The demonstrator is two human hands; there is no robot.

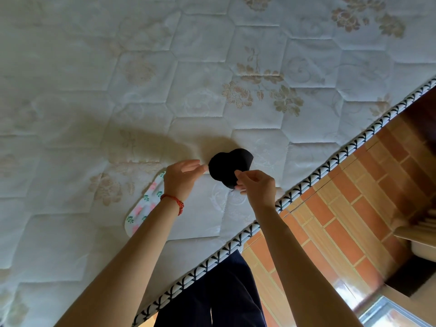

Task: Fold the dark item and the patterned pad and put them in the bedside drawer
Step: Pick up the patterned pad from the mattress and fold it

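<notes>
1. Lying on the quilted mattress near its piped edge, the dark item is a small black fabric piece with rounded lobes, flat on the surface.
2. The right hand pinches the near edge of the dark item between thumb and curled fingers.
3. The left hand has its fingers loosely extended, fingertips just beside the dark item's left edge; whether they touch it cannot be told.
4. A red cord bracelet sits on the left wrist.
5. The patterned pad, white with pink and green floral print, lies on the mattress to the left, partly hidden under the left forearm.
6. Beside the bed is a floor of orange brick-pattern tiles, with the person's dark trousers at the mattress edge.
</notes>
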